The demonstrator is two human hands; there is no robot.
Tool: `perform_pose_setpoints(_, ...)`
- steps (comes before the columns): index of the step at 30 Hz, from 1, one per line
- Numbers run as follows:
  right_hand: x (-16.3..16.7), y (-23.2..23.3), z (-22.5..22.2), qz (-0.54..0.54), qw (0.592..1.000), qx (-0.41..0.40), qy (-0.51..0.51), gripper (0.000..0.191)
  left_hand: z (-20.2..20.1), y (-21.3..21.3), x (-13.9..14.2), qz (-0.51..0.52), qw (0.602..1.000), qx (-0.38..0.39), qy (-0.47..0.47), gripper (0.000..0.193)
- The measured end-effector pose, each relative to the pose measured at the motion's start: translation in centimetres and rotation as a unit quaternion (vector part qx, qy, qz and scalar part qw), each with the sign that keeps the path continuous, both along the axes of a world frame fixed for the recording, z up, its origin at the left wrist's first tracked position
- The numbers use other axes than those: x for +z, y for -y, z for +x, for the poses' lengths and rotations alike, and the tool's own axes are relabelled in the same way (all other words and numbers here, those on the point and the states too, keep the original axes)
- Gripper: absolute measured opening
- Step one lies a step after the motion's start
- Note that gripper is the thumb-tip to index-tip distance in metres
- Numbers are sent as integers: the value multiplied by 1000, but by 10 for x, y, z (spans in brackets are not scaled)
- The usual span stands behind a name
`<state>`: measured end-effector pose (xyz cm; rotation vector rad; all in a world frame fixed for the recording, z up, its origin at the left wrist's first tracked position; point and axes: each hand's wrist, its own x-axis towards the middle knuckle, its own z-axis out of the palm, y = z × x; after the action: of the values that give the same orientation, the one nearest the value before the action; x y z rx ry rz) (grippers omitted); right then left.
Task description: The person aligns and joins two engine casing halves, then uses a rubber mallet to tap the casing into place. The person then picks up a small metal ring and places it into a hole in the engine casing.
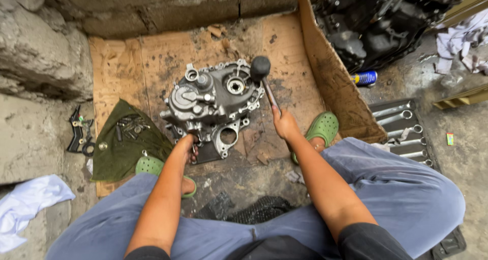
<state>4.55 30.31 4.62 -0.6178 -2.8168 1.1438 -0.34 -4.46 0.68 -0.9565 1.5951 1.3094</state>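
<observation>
Currently right hand point(284, 125), fingers clamped on mallet point(261, 68), is tapping gearbox casing point(211, 105); left hand point(187, 144), fingers gripping its edge, is steadying—keep blows light, square.

A: Status?
B: Left hand point(187, 144) grips the near edge of the grey cast-metal gearbox housing point(211, 105) on the stained cardboard sheet point(152, 61). Right hand point(284, 125) holds the black rubber-headed mallet point(261, 69), head beside the housing's right rim.
A: Hardware?
B: Bolts on the green cloth point(122, 145), left.

Rough stone wall point(46, 51) behind, stained flattened cardboard point(152, 61) over a grimy concrete floor point(462, 158), in daylight
</observation>
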Motion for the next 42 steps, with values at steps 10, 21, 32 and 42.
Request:
perform_pose_setpoints(10,15,2,6,-35,996,-17,81,73,1,15,11,-89,990,-105,-11,34)
perform_pose_setpoints(21,17,-1,7,-38,993,-10,113,73,-66,26,69,-132,837,115,-519,45)
perform_pose_setpoints(32,2,-11,9,-129,984,-20,124,66,-74,3,32,-150,740,238,-611,32)
perform_pose_setpoints(42,12,-25,8,-235,959,-5,157,64,-86,8,33,-294,739,194,-575,40)
